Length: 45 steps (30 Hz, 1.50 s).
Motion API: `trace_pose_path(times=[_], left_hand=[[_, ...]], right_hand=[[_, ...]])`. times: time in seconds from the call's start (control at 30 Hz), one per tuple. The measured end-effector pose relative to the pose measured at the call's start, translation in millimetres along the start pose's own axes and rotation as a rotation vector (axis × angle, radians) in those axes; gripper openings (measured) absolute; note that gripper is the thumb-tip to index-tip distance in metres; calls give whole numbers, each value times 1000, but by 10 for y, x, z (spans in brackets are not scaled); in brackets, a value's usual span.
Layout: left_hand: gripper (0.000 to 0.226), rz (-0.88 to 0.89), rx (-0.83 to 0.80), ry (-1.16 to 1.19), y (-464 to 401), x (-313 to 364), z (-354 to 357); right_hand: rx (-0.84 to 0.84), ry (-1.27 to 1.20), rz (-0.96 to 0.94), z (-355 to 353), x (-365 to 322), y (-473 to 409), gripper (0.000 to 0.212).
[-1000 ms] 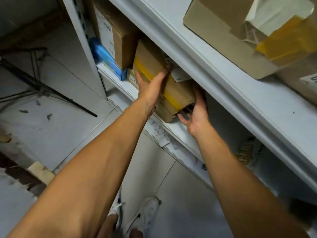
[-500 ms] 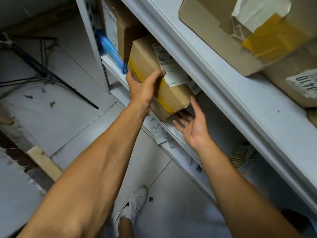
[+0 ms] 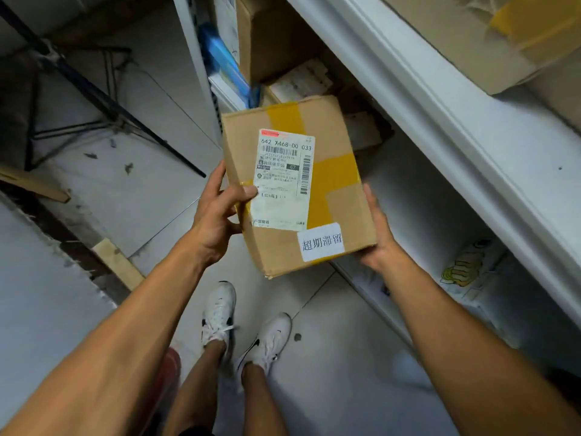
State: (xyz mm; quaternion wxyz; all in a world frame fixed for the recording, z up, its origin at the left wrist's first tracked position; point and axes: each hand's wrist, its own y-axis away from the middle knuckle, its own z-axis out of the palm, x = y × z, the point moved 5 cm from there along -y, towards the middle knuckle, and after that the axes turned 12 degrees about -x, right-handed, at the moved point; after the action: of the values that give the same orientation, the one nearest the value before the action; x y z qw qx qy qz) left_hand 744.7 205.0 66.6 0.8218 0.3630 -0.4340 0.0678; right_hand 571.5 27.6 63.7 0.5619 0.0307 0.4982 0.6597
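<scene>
As we stand on the pale tiled floor (image 3: pixel 330 388) beside a white metal shelving unit (image 3: pixel 440 127), we hold a cardboard box (image 3: pixel 341 212) out in front of us, clear of the shelves and above our 2 white shoes (image 3: pixel 220 313). Both forearms reach forward and slightly inward, with the box carried between them at a tilt, its top face turned up toward us. Our left hand (image 3: pixel 217 215) grips the box's left edge: the thumb (image 3: pixel 243 193) presses down on the top face at the corner of the shipping label (image 3: pixel 283 180), while the fingers wrap round the side and below. Our right hand (image 3: pixel 379 237) clasps the lower right corner from underneath, its thumb laid along the side edge and its fingers out of sight beneath the box. Yellow tape crosses the lid, and a white sticker (image 3: pixel 320 242) with printed characters sits near the corner closest to us. Behind the box, a taller brown carton (image 3: pixel 273 36) and a blue packet (image 3: pixel 226 64) stand on the shelf. A black tripod stand (image 3: pixel 103 99) rests on the floor well to the left.
</scene>
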Motion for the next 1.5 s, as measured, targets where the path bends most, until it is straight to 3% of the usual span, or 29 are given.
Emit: trace_pose_path(times=[0.1,0.17,0.3,0.4,0.7,0.87,1.23,1.5], left_hand=[[84,-32,-60,14,197,-123,-130],[80,-39,-50,25,375,-213,-225],[89,-74,42,46,767,-430,-434],[81,-93,135,114,1093,-656,-578],[72,49,370,258,2100,-1442,-706],[85,97,494,350,2768,-1828,-397],[64,244,863,704,4130,-3090,544],[89,294,1090,861,5304,-4174,1591]], right_hand=[[-118,58,108,54,98,47,97],[-170,79,185,139,116,33,99],[-329,254,320,510,164,-68,109],[-419,420,439,701,351,-176,108],[-557,725,637,964,1143,-87,118],[-726,825,739,1093,1464,312,110],[-961,1186,974,1279,2519,1099,106],[-1101,1350,1175,1096,3687,2149,106]])
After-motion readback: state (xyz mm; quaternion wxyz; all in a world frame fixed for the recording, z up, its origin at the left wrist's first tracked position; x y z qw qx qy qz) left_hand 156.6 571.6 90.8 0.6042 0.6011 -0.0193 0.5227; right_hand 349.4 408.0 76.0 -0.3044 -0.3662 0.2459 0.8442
